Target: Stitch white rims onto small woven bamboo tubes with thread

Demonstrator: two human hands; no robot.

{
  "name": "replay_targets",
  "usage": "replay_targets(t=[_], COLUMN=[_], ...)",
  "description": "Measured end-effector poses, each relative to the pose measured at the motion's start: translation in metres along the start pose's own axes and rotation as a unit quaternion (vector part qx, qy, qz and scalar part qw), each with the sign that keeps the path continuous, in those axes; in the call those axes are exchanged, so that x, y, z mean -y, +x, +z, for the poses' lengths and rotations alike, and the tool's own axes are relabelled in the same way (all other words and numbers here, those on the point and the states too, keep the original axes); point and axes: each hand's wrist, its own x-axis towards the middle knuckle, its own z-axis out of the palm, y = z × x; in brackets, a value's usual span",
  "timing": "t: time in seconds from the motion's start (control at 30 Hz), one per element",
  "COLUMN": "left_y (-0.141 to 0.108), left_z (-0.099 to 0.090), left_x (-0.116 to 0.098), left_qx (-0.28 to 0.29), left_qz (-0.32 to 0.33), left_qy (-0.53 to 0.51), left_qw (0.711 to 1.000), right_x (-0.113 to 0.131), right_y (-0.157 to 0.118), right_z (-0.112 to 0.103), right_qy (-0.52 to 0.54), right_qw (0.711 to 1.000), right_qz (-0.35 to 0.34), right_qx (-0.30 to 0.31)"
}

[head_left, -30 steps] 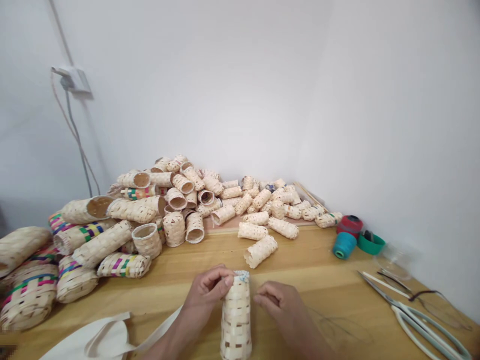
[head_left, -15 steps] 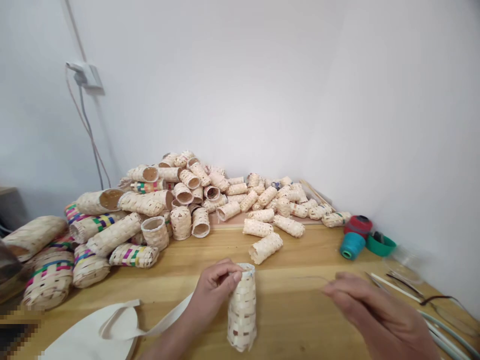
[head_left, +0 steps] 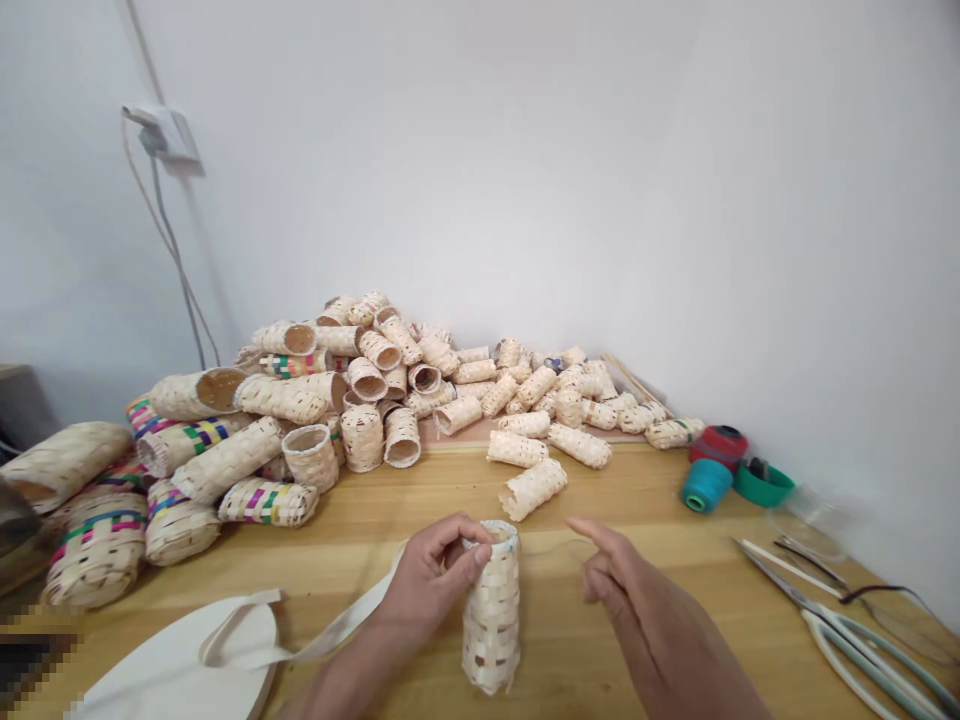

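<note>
In the head view, a woven bamboo tube [head_left: 491, 620] is held near upright over the bench [head_left: 420, 490], its rim pinched by the left hand [head_left: 431, 585]. The right hand [head_left: 630, 615] is loosely spread, apart. Light, stiff, probably crushable: best taken round the body.

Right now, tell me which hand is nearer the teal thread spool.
Right. The right hand is left of the teal thread spool and closer to the viewer; the left hand, farther off, grips the woven bamboo tube.
</note>
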Motion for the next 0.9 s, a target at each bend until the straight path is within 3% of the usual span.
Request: replay_targets(t=[0.3,0.53,0.9], left_y=[-0.005,-0.005,-0.004], left_z=[0.001,0.003,0.002], left_x=[-0.011,-0.016,-0.011], left_qx=[0.013,0.022,0.025], left_qz=[0.113,0.099,0.099], left_qy=[0.159,0.159,0.155], left_qw=[0.981,0.982,0.983], right_x=[0.007,0.009,0.004], right_y=[0.003,0.004,0.006], right_z=[0.025,0.044,0.047], right_qy=[0.112,0.135,0.104], right_qw=[0.993,0.990,0.994], right_qz=[-0.026,-0.004,-0.042], right_qx=[0.025,0.032,0.005])
